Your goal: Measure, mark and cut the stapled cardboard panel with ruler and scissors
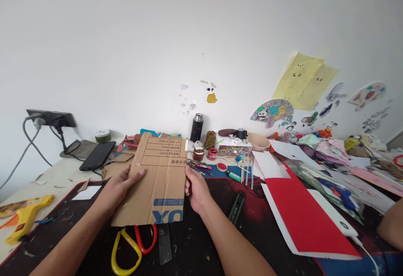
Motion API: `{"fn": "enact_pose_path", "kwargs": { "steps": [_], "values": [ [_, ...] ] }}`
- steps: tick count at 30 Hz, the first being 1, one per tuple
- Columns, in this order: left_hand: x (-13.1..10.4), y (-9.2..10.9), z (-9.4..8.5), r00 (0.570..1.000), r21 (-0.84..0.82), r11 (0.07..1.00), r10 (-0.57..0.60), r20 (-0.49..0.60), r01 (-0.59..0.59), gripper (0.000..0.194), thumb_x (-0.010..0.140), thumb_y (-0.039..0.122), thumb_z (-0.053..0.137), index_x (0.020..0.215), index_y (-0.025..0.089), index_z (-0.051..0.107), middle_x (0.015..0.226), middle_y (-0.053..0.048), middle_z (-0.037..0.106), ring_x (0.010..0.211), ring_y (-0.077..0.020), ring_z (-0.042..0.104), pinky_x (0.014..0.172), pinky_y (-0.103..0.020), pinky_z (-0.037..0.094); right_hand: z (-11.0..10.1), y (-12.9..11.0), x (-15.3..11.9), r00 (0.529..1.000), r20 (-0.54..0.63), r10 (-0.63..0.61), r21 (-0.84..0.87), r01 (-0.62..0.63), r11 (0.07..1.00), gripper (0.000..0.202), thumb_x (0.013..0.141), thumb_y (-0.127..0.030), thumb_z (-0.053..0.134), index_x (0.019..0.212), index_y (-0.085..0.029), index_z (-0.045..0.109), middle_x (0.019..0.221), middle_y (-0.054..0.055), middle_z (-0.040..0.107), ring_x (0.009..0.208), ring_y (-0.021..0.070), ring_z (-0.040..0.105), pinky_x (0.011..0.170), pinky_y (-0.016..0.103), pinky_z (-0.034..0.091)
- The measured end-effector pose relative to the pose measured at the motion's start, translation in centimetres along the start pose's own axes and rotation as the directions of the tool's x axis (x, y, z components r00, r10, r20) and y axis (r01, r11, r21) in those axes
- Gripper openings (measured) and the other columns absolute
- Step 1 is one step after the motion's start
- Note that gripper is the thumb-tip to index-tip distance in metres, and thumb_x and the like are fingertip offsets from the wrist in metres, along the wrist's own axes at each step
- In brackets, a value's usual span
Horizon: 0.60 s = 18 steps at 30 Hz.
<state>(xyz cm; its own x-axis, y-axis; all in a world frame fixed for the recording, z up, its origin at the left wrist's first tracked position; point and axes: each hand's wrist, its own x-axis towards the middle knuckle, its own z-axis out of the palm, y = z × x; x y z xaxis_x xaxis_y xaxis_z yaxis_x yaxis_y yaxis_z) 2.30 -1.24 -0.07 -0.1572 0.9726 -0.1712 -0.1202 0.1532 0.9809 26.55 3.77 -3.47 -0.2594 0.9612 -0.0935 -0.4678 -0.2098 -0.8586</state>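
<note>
Plainly, left grip (121, 186) and right grip (199, 188) flank cardboard (160, 181).

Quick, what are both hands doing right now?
Left hand: closed, holding the cardboard by its left edge, thumb on top.
Right hand: closed, holding the same cardboard by its right edge.

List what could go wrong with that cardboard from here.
The cardboard is creased, so pressure from the left hand and right hand might fold it further. The scissors show past its near edge; lowered straight down, it could rest unevenly on them. Pushed toward the wall, it might knock the brown jar.
</note>
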Motion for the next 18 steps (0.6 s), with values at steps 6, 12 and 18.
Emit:
{"fn": "enact_pose_path", "kwargs": {
  "steps": [6, 12, 18],
  "values": [
    [0.2, -0.5, -0.3, 0.997, -0.085, 0.993, -0.078, -0.018, 0.076, 0.063, 0.072, 0.058, 0.100, 0.120, 0.024, 0.079, 0.098, -0.014, 0.090, 0.068, -0.0340, 0.085, 0.068, -0.045, 0.073, 0.1, 0.1, 0.0, 1.000, 0.002, 0.009, 0.008, -0.009, 1.000, 0.075, 0.061, -0.081, 0.098, 0.067, -0.024, 0.050, 0.048, -0.012, 0.042, 0.041, 0.0061, 0.031, 0.041, 0.022, 0.021],
    [0.5, -0.8, -0.6, 0.996, -0.098, 0.991, -0.088, -0.012, 0.086, 0.061, 0.070, 0.059, 0.102, 0.112, 0.021, 0.079, 0.096, -0.015, 0.090, 0.066, -0.0320, 0.084, 0.061, -0.040, 0.072, 0.1, 0.1, 0.0, 1.000, -0.010, 0.027, 0.020, -0.027, 0.999, 0.075, 0.057, -0.080, 0.100, 0.070, -0.023, 0.053, 0.048, -0.013, 0.043, 0.040, 0.0057, 0.031, 0.040, 0.021, 0.022],
    [0.6, -1.2, -0.6, 0.993, -0.124, 0.985, -0.121, -0.014, 0.119, 0.055, 0.067, 0.054, 0.104, 0.103, 0.020, 0.081, 0.091, -0.016, 0.089, 0.064, -0.0325, 0.084, 0.056, -0.039, 0.070, 0.1, -0.2, -0.1, 0.999, -0.017, 0.043, 0.044, -0.042, 0.998, 0.075, 0.055, -0.080, 0.101, 0.070, -0.023, 0.054, 0.049, -0.013, 0.042, 0.041, 0.0048, 0.030, 0.040, 0.020, 0.021]
  ]
}}
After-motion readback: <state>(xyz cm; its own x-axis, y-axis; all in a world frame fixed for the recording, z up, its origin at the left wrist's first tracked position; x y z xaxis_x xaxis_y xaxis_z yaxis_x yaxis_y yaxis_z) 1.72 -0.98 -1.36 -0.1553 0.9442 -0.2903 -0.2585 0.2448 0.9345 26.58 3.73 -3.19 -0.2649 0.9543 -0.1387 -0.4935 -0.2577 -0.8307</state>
